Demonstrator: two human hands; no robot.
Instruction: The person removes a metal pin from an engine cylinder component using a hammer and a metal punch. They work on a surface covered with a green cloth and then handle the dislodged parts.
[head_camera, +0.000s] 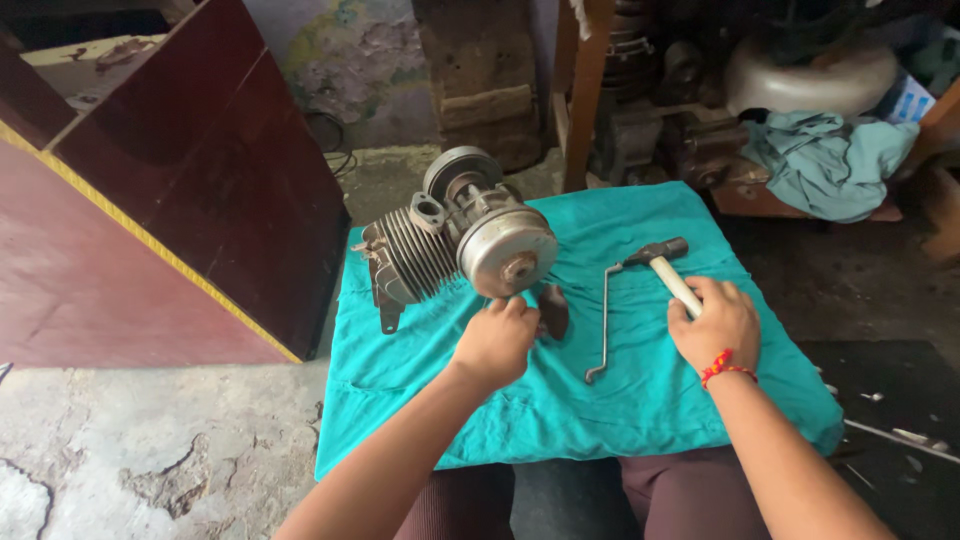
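A small grey engine (455, 240) with cooling fins and a round metal flywheel cover lies on a teal cloth (600, 400) on the floor. My left hand (495, 340) reaches to the lower edge of the flywheel cover, its fingers bunched close to it; whether it pinches anything I cannot tell. My right hand (715, 325) is closed around the pale wooden handle of a hammer (662, 262), whose dark head rests on the cloth. A thin bent metal rod (603, 325) lies between my hands. A small dark part (553, 310) sits just right of my left hand.
A dark red wooden cabinet (160, 200) stands at the left. Behind the cloth are a wooden post (583, 90), metal parts and a crumpled light blue rag (825, 160). A black mat (890, 400) with small bits lies at the right. The concrete floor is cracked at the lower left.
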